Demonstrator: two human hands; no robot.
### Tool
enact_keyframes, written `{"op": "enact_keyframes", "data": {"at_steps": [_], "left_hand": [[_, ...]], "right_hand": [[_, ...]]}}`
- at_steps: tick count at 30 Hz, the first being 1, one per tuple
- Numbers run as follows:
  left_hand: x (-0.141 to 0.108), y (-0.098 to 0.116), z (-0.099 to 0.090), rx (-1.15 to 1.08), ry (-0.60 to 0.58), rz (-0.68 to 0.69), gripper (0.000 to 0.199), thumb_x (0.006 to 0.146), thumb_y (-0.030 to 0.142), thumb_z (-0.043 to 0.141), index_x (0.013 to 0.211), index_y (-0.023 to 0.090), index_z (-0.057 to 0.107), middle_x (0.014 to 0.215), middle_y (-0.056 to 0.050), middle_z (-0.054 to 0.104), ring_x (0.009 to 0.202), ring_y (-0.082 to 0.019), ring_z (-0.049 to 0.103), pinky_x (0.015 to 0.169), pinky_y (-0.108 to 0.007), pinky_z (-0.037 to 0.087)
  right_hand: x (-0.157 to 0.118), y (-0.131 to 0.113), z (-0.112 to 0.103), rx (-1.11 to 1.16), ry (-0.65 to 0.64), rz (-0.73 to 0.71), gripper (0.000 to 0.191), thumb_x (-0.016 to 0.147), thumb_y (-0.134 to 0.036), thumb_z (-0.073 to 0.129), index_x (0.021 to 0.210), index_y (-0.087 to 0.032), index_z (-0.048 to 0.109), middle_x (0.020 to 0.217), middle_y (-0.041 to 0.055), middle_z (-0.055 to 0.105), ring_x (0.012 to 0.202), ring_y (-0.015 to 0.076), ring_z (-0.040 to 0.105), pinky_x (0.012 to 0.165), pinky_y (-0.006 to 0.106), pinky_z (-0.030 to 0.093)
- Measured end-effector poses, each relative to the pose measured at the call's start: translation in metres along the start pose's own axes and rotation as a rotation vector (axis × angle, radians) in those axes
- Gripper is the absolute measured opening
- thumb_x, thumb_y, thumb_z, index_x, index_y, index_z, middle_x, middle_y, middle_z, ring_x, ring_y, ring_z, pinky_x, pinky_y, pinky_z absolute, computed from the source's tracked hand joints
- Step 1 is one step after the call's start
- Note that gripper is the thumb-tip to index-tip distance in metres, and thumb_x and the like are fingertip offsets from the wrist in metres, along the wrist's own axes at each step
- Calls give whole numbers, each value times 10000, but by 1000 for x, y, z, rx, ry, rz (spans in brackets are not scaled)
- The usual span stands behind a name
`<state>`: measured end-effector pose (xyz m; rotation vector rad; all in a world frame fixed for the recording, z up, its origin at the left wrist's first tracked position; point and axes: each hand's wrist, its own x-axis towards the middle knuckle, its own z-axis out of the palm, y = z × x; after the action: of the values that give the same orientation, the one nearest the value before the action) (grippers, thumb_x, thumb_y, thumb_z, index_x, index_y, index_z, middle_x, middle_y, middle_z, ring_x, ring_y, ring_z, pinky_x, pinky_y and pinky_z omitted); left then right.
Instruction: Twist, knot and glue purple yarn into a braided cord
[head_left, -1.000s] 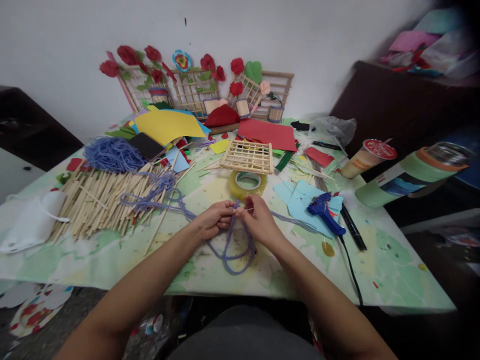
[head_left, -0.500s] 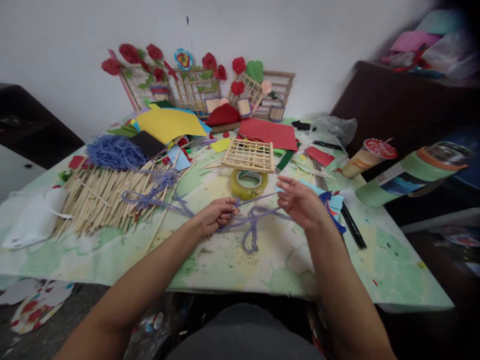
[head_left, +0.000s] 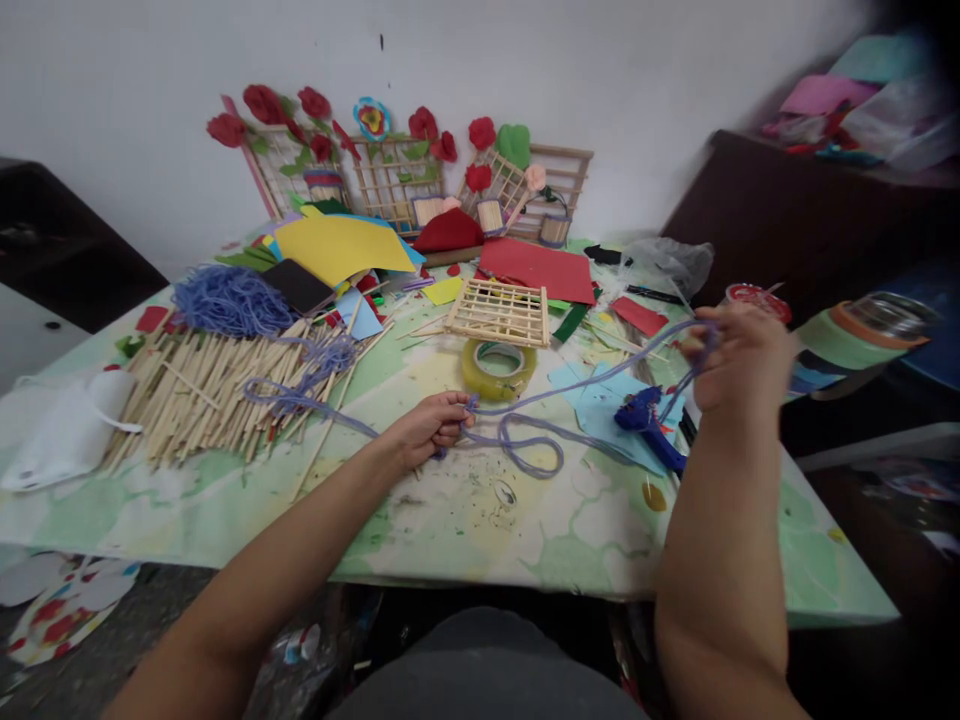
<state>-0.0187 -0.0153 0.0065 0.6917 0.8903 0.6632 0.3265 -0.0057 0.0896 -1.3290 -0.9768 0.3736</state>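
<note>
Purple yarn [head_left: 592, 378] runs between my two hands over the middle of the table. My left hand [head_left: 435, 428] pinches a small knotted part of it, just below the roll of clear tape [head_left: 498, 370]. Out to the right, my right hand [head_left: 731, 350] is raised with its fingers closed on the yarn, in front of the red-lidded cup. A loose yarn loop lies on the cloth between the hands. Behind the tape sits a small stick lattice [head_left: 499, 311]. The blue glue gun [head_left: 646, 420] rests beside my right forearm.
Thin wooden sticks [head_left: 214, 405] and a purple yarn heap [head_left: 231, 300] lie at the left, near a white object [head_left: 79, 430]. Coloured paper [head_left: 536, 268] and flower lattices [head_left: 394, 185] are at the back. A green bottle [head_left: 862, 335] stands at the right.
My right hand has moved right and up, drawing the yarn into a long stretch. The loop on the table has changed shape, and the glue gun shows more. My left hand stays about where it was.
</note>
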Motion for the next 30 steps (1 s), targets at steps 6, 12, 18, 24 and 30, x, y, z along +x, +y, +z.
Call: {"op": "enact_keyframes", "data": {"at_steps": [6, 12, 18, 24, 30], "left_hand": [[1, -1, -1, 27, -18, 10, 299, 683, 84, 607, 931, 176, 468, 618, 23, 558, 358, -1, 249, 362, -126, 91], [0, 1, -1, 31, -37, 23, 290, 677, 89, 610, 931, 156, 487, 628, 21, 558, 359, 5, 255, 356, -118, 100], [-2, 0, 1, 7, -52, 28, 267, 672, 102, 636, 896, 151, 500, 629, 36, 535, 362, 11, 256, 353, -112, 106], [-2, 2, 1, -11, -99, 37, 238, 649, 105, 644, 846, 133, 514, 591, 45, 512, 362, 12, 250, 353, -115, 105], [-1, 3, 0, 70, 11, 63, 374, 631, 110, 648, 987, 151, 536, 564, 49, 532, 348, 1, 237, 360, -129, 104]], "right_hand": [[-74, 11, 74, -565, -237, -116, 205, 637, -278, 735, 769, -161, 629, 1089, 168, 590, 1121, 365, 454, 959, 548, 258], [-138, 1, 124, -657, -832, -168, 145, 838, -261, 539, 897, -151, 612, 996, 116, 583, 886, 214, 565, 810, 332, 430], [-165, 8, 132, -625, -633, -211, 232, 759, -128, 510, 990, -138, 518, 1115, 154, 463, 933, 235, 535, 841, 364, 442], [-179, 22, 139, -405, -700, -97, 223, 743, -134, 495, 964, -150, 469, 936, 96, 527, 871, 219, 508, 788, 357, 437], [-171, 32, 149, -196, -856, 251, 77, 702, -191, 567, 775, -171, 554, 734, 13, 558, 680, 150, 481, 619, 264, 365]]}}
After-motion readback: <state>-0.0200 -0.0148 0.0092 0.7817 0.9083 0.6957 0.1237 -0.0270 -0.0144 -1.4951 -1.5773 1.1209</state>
